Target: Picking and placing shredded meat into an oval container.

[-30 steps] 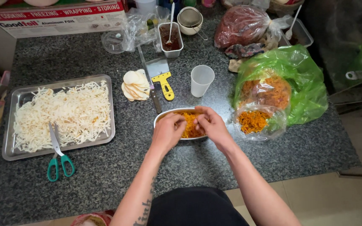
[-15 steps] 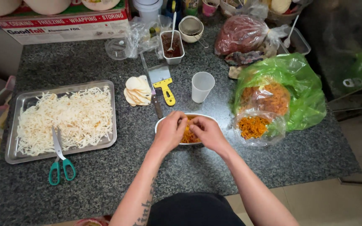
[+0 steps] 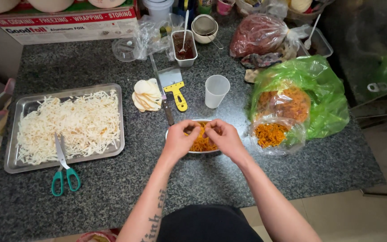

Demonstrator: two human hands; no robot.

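Head view, listed: left hand (image 3: 179, 140) and right hand (image 3: 224, 138), fingers pinched shut on orange shredded strands (image 3: 201, 142) over small oval metal dish (image 3: 171, 132) mid speckled grey stone desk (image 3: 113, 179); risk, loose strands spilling beside white plastic cup (image 3: 216, 91).

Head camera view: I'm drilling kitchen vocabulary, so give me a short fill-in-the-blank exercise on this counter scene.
1. Both hands, left hand and right hand, work orange shreds in a small ____ bowl.
2. The scissors have ____ handles.
3. The metal tray holds pale ____ strips.
4. The scraper has a ____ handle.

Missing words: metal; green; shredded; yellow
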